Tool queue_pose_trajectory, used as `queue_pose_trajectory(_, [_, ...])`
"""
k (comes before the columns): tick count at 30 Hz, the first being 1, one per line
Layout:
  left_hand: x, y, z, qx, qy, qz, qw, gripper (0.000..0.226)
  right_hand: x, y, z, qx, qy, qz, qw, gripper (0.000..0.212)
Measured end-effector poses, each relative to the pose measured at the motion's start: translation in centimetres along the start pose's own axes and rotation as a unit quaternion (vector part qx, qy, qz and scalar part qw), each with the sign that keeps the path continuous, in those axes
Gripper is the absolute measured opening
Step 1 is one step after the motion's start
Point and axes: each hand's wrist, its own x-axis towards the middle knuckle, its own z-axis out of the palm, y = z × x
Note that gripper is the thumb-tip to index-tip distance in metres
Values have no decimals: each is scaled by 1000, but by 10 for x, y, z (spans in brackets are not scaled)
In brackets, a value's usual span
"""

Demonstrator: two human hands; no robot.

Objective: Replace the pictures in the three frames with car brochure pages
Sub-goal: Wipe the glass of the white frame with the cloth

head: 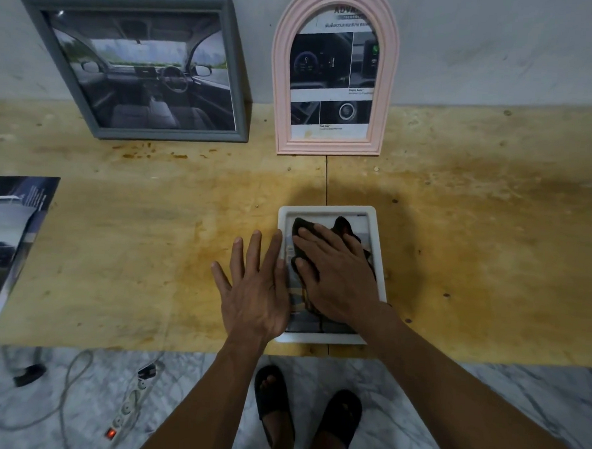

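Note:
A white frame (372, 228) lies flat near the front edge of the wooden table (150, 234), with a printed page inside. My right hand (336, 278) presses a black cloth (347, 227) flat on its glass. My left hand (253, 287) lies spread on the table, its fingers resting on the frame's left edge. A grey square frame (98, 117) with a car-interior picture leans on the wall at back left. A pink arched frame (278, 86) with a dashboard brochure page leans beside it. Car brochure pages (5, 243) lie at the table's left edge.
The table's front edge runs just below the white frame. On the marble floor below lie a white power strip (127, 411) with a lit red switch, its cables, and my feet in black sandals (275, 405).

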Motion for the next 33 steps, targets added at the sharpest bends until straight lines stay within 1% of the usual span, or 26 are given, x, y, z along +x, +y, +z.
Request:
queue_pose_trajectory(10, [-1,3,0,-4,3,-6,1000,52,-22,0,1,54,18,-49,997,36])
queue_pose_trajectory(13, [-1,4,-2,-13,0,-7,1000,50,-30,3,1,77,14,-60,995,31])
queue_pose_trajectory(16, [-2,4,-3,-15,0,-6,1000,51,-31,3,-6,120,31,-58,991,25])
queue_pose_trajectory(17, [-2,4,-2,-15,0,-6,1000,51,-30,0,-13,154,33,-34,987,24])
queue_pose_trajectory(19, [-2,4,-3,-17,-1,-4,1000,51,-26,-3,-30,231,31,52,971,21])
queue_pose_trajectory(20, [-2,4,-4,-18,-1,-2,1000,51,-24,-2,-38,258,52,105,959,19])
queue_pose_trajectory(22, [-2,4,-4,-18,-1,-2,1000,51,-20,4,-52,282,141,213,925,17])
queue_pose_trajectory(24, [-1,4,-3,-19,0,-4,1000,51,-13,13,-61,270,213,300,890,16])
queue_pose_trajectory(25, [-1,4,-3,-18,1,-4,1000,51,-10,17,-62,254,226,328,881,17])
queue_pose_trajectory(26, [-1,3,-2,-16,1,-4,1000,51,-6,20,-62,241,226,343,880,20])
queue_pose_trajectory(27, [-1,3,-2,-15,1,-3,1000,51,-4,22,-62,227,220,341,885,23])
queue_pose_trajectory(29, [-1,3,-3,-14,3,-4,1000,51,-3,21,-61,165,215,294,916,25])
queue_pose_trajectory(31, [-2,3,-4,-16,4,-6,1000,51,-11,15,-58,49,219,207,952,27])
queue_pose_trajectory(33, [-2,4,-4,-13,3,-8,1000,51,-21,11,-44,-41,180,138,973,37])
